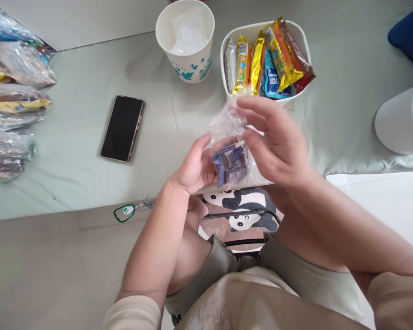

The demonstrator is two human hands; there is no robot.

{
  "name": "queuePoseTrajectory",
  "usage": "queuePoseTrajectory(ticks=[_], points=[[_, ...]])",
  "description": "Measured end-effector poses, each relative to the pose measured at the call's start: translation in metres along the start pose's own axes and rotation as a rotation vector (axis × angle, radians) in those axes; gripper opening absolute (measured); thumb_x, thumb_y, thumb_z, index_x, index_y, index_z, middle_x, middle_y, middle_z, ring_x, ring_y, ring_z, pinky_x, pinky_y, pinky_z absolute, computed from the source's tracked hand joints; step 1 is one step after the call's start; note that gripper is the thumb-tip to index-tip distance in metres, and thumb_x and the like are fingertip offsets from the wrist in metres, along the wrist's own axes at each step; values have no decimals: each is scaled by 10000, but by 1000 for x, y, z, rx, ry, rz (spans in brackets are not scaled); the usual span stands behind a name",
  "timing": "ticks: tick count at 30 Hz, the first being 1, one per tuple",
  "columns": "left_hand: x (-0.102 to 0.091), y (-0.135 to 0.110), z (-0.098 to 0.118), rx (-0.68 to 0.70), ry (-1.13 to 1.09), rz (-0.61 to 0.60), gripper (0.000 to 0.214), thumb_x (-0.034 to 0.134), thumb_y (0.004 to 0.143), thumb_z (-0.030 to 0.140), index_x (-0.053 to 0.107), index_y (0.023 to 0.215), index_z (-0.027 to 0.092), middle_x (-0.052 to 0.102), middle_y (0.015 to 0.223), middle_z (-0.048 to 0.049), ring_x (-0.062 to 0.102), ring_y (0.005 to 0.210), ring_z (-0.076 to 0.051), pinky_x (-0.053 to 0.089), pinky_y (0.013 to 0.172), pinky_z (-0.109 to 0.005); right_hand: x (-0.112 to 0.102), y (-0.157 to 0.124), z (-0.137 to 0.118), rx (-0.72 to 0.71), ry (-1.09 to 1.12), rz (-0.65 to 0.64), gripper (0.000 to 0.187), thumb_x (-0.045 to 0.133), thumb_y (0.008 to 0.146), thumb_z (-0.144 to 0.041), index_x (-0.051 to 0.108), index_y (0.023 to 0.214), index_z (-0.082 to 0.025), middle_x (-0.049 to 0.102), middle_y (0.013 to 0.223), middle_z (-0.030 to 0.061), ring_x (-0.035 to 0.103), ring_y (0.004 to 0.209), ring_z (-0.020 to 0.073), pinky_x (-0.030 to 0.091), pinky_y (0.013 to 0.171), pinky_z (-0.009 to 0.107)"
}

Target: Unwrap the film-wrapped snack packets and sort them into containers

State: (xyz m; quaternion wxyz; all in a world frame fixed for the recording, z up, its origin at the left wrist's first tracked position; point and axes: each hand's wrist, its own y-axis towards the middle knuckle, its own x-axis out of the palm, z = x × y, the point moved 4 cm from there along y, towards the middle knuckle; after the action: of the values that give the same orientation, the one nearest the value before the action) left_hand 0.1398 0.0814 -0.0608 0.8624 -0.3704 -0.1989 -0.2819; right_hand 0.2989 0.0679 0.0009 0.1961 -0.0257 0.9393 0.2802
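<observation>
A left hand (194,167) grasps a clear plastic bag (223,121) around a blue-wrapped packet (229,164), its long axis pointing away from the body toward a white snack tub (223,59); the nearer right hand (278,137) curls beside the bag's top, grip unclear.

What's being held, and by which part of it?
A clear bag with a blue packet inside: left hand holds its lower side; right hand at its upper edge, grip unclear.

1. Sage-green covered table (179,123) spans the frame.
2. Bagged snacks (17,104) line the left; a smartphone (122,128) lies left of center.
3. Leaf-print cup (191,66) and white tub (253,32) stand top center.
4. White bucket (395,121), navy object (411,36) at right.
</observation>
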Motion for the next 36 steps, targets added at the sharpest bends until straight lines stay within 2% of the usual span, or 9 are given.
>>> queuePoseTrajectory(ticks=[3,6,11,17,19,22,27,32,36], points=[[5,-5,2,27,-55,-51,779,550,883,787,638,1434,244,784,1217,-107,712,1235,-403,636,915,-494,6,-1,9,-6,6,-135,555,450,1026,-214,404,1567,-326,487,1654,32,446,1571,218,427,1307,494],[4,-8,9,125,-95,51,622,667,883,587,668,1374,205,786,1224,-96,700,1272,-366,621,983,-448,3,-9,13,1,-164,-84,483,516,1020,-285,484,1494,-369,573,1563,45,527,1494,258,461,1267,512],[1,-9,21,253,-178,210,450,512,967,408,701,1324,210,769,1308,-39,622,1403,-322,577,1105,-448,17,-23,13,-78,-246,-57,585,723,913,-478,537,1445,-321,604,1448,138,592,1368,368,516,1156,585],[-2,-13,31,434,-204,200,488,420,1004,382,657,1406,240,704,1454,-4,450,1570,-278,464,1243,-437,27,-24,21,-49,-387,56,259,582,963,-200,633,1195,-303,676,1283,93,680,1200,268,580,1022,494],[-3,-14,33,458,-192,220,520,417,1008,396,602,1481,281,688,1480,13,419,1590,-273,452,1250,-440,26,-24,20,-35,-408,97,166,628,950,-247,638,1111,-288,696,1169,93,694,1098,259,589,946,456],[-2,-15,33,481,-192,232,558,417,1010,393,532,1550,319,683,1485,25,404,1598,-268,453,1244,-442,31,-24,20,4,-385,71,243,722,876,-341,631,1084,-256,695,1019,71,678,937,249,575,795,413],[1,-18,31,490,-175,238,588,463,991,416,487,1578,375,715,1418,19,441,1573,-300,521,1163,-486,34,-22,27,196,-137,55,46,655,897,-225,626,865,-239,664,791,-3,630,738,158,516,712,315],[-3,-21,35,579,-187,310,588,475,989,478,476,1573,417,711,1421,15,502,1524,-305,551,1106,-463,43,-23,34,413,320,63,345,771,867,-531,589,824,-241,658,766,-15,625,704,140,538,679,294],[-8,-24,39,670,-150,376,602,487,974,606,482,1557,458,707,1428,18,527,1498,-308,554,1091,-461,50,-31,42,626,586,222,396,824,795,-526,550,812,-241,656,812,-18,651,791,137,585,799,312]])
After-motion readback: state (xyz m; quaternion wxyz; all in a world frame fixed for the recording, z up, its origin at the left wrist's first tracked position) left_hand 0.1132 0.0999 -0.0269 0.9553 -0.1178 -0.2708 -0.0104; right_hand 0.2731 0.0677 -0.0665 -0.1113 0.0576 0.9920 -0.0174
